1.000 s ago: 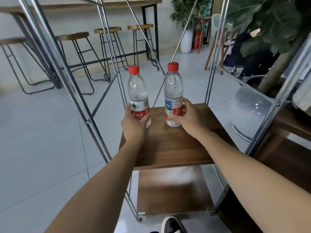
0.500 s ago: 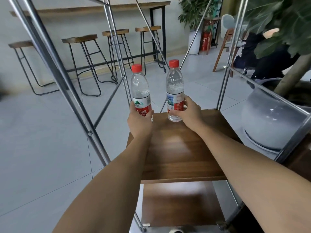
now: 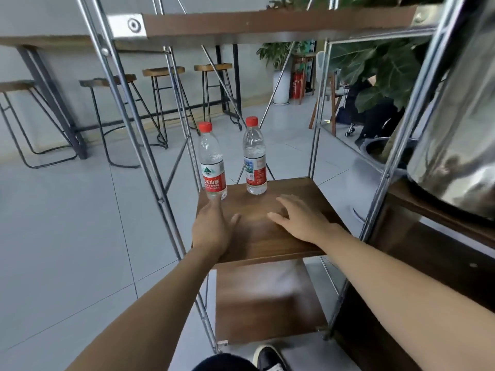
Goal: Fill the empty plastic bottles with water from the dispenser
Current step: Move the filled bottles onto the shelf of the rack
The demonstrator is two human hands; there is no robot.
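Observation:
Two clear plastic bottles with red caps stand upright on a wooden shelf (image 3: 300, 188) of a metal-framed rack. The left bottle (image 3: 212, 163) carries a red and white label and stands at the shelf's far left corner. The right bottle (image 3: 254, 157) stands at the far edge, a little to the right. My left hand (image 3: 211, 226) hovers just in front of the left bottle with fingers relaxed, holding nothing. My right hand (image 3: 297, 219) is spread over the shelf, fingers straight, nearer than the right bottle.
A large shiny metal vessel (image 3: 455, 124) stands on a shelf at the right. A higher wooden shelf (image 3: 267, 25) spans overhead and a lower one (image 3: 267, 303) lies beneath. Bar stools (image 3: 163, 73) and a counter line the far wall; a potted plant (image 3: 375, 70) is behind the rack.
Both hands have let go of the bottles and drawn back toward me. The bottles now stand free on the shelf. The view has tilted up, showing the upper shelf.

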